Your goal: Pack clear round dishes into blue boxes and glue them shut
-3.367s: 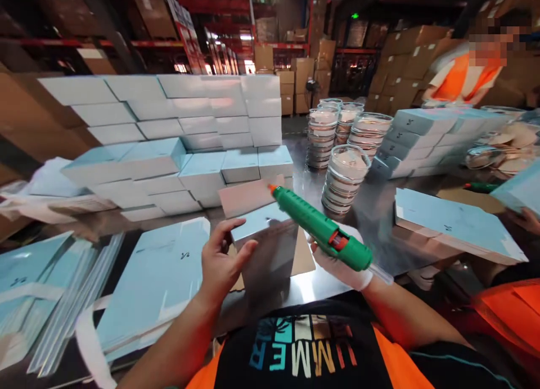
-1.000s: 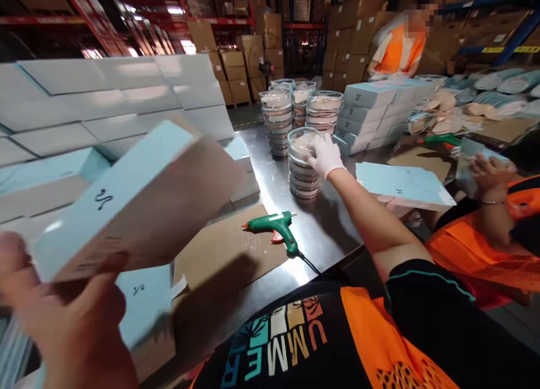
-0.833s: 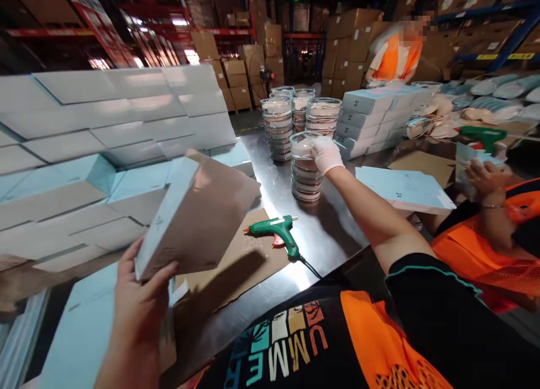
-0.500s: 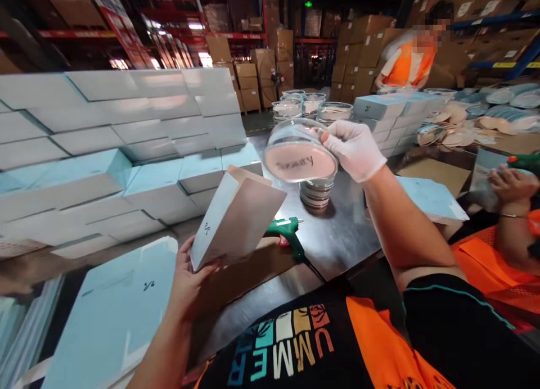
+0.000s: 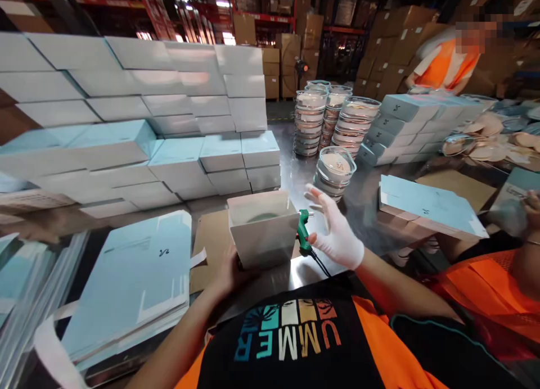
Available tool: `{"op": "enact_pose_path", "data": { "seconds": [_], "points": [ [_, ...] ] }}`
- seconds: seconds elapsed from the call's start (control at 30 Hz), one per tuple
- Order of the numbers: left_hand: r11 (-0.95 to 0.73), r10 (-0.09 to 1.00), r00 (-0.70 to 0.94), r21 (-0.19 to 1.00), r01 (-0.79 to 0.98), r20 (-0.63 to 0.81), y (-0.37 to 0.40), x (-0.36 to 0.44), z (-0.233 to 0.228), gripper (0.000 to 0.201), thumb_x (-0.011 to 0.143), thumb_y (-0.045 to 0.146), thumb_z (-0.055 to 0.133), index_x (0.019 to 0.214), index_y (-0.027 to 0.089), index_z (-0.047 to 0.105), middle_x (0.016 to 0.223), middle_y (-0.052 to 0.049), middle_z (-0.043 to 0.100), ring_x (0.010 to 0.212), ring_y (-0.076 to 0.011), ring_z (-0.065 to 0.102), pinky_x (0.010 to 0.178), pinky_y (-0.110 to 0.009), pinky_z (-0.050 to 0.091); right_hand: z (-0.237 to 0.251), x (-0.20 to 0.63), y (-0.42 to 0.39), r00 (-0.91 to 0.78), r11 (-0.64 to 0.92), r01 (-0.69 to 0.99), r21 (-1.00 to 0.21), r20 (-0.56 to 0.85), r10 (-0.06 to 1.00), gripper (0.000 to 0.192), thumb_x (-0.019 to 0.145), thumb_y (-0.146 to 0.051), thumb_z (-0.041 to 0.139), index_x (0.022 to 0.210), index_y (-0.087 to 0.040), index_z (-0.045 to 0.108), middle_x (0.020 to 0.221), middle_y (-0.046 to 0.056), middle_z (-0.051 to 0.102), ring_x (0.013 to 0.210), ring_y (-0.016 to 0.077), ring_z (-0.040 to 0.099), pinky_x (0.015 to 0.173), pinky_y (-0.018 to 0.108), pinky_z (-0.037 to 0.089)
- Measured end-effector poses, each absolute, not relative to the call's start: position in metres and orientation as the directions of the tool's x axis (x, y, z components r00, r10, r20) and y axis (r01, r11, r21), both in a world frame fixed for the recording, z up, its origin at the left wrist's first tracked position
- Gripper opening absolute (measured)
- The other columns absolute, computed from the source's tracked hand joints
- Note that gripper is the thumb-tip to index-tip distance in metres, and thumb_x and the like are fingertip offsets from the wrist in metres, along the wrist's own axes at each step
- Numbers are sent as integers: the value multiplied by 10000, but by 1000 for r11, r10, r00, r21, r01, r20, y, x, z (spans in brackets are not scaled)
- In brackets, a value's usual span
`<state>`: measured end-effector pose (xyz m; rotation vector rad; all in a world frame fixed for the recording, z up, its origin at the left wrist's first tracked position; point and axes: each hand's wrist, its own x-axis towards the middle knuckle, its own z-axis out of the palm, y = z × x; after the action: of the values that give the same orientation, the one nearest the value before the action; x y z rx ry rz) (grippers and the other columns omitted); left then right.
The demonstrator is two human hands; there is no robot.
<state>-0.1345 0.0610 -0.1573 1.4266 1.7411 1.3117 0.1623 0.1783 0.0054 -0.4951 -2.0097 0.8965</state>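
Note:
My left hand point(image 5: 234, 274) grips the lower left side of a pale cardboard box point(image 5: 265, 240), which stands with its top open towards me. Inside the box I can see part of a curved clear rim point(image 5: 262, 216); the rest is hidden by the walls. My right hand point(image 5: 337, 234), in a white glove, is to the right of the box with fingers spread and holding nothing. Between that hand and the box lies a green glue gun point(image 5: 302, 231) with a dark cord. Beyond the right hand stands a short stack of clear round containers point(image 5: 335, 172) with pinkish inserts.
A wall of closed white-blue boxes point(image 5: 177, 108) runs along the left. Flat blue box blanks point(image 5: 143, 265) lie at my left, others point(image 5: 430, 206) at my right. Taller container stacks point(image 5: 310, 122) stand further back. Co-workers in orange vests are at the right and far right point(image 5: 447, 66).
The clear container with the pink base went from my right hand down into the box. My right hand let go and came lower. The box was brought more upright; the view shifted left.

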Motion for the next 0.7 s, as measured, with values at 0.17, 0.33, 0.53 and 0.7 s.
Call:
{"op": "enact_pose_path", "data": {
  "seconds": [0.17, 0.33, 0.53, 0.7],
  "points": [
    [-193, 845, -443, 943, 272, 301, 58, -126, -151, 857, 723, 541, 936, 1441, 243, 576, 1406, -183, 679, 1272, -357, 691, 1029, -490, 616, -47, 139, 169, -631, 572, -4, -821, 446, 635, 991, 903, -764, 772, 1689, -262, 440, 1689, 195, 507, 1581, 385, 496, 1283, 579, 445],
    [-312, 757, -437, 857, 411, 485, 64, -118, -115, 584, 865, 693, 807, 1190, 212, 737, 1356, -153, 702, 1276, -346, 685, 1106, -479, 575, -41, 99, 166, -560, 341, -159, -926, 369, 741, 718, 996, -777, 597, 1446, -223, 674, 1441, 149, 707, 1383, 337, 650, 1228, 497, 490],
    [-508, 554, -446, 710, 488, 703, 71, -119, -115, 704, 868, 754, 800, 1360, 276, 638, 1335, -118, 693, 1224, -299, 707, 1059, -444, 598, -55, 69, 162, -245, 313, -16, -950, 307, 920, 425, 916, -349, 631, 1321, -223, 651, 1242, 85, 745, 1088, 245, 701, 1012, 385, 594],
    [-389, 632, -261, 590, 708, 730, 64, -141, -131, 610, 864, 756, 802, 1216, 262, 739, 1131, -82, 764, 1218, -337, 716, 1235, -558, 487, -50, 93, 178, -274, 498, 58, -865, 466, 842, 503, 992, -274, 545, 1493, -238, 570, 1454, 118, 691, 1201, 240, 704, 1100, 411, 572]
  ]
}}
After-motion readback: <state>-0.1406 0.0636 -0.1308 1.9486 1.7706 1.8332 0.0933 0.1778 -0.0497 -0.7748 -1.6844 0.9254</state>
